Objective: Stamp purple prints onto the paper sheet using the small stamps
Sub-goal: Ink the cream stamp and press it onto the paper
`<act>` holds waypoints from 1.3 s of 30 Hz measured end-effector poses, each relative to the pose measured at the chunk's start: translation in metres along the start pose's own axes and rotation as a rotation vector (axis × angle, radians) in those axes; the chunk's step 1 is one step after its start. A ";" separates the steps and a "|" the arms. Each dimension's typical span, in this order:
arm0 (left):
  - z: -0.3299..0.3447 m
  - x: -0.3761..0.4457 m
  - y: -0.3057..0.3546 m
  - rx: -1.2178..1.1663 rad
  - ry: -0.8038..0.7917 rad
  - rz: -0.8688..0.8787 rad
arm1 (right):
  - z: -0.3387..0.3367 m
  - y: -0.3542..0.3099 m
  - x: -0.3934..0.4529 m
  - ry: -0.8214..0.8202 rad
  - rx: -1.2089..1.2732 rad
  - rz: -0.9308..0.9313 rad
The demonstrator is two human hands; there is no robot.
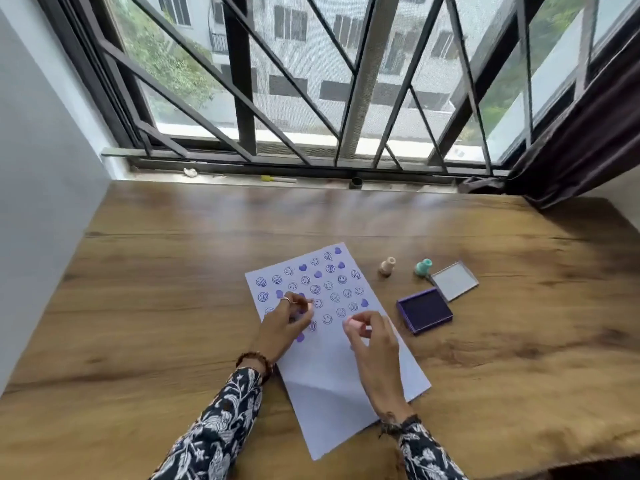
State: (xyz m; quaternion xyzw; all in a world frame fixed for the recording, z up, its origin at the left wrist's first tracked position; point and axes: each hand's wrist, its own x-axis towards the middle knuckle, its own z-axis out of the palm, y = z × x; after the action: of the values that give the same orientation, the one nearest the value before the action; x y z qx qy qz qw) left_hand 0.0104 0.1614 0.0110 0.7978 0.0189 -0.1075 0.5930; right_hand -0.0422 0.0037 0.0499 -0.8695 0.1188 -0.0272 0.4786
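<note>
Paper sheet point(341, 368): lies askew on the wooden table point(173, 271), upper half covered in purple smiley and heart prints, lower half bare.
Left hand point(285, 322): over the sheet's left side, fingertips pinched around a small pink stamp point(309, 308); ring on one finger, bead bracelet at the wrist.
Right hand point(375, 341): over the sheet's right side, fingers closed on a second pink stamp point(354, 325), held just above or on the paper; cannot tell which.
Ink pad point(424, 310): open, purple, right of the sheet; its lid point(454, 280) lies just behind.
Spare stamps: beige stamp point(387, 266) and teal stamp point(423, 267), upright, beyond the pad.
Sleeves: dark floral print, both arms.
</note>
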 end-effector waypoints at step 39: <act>-0.044 0.020 -0.028 -0.126 -0.473 0.136 | 0.071 -0.046 -0.007 -0.638 -0.833 -0.282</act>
State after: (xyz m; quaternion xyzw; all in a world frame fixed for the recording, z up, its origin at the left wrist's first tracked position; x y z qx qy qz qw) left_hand 0.0324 0.2099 -0.0072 0.7114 -0.1673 -0.2498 0.6352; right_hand -0.0296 0.0878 0.0501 -0.9582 -0.1494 0.2237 0.0977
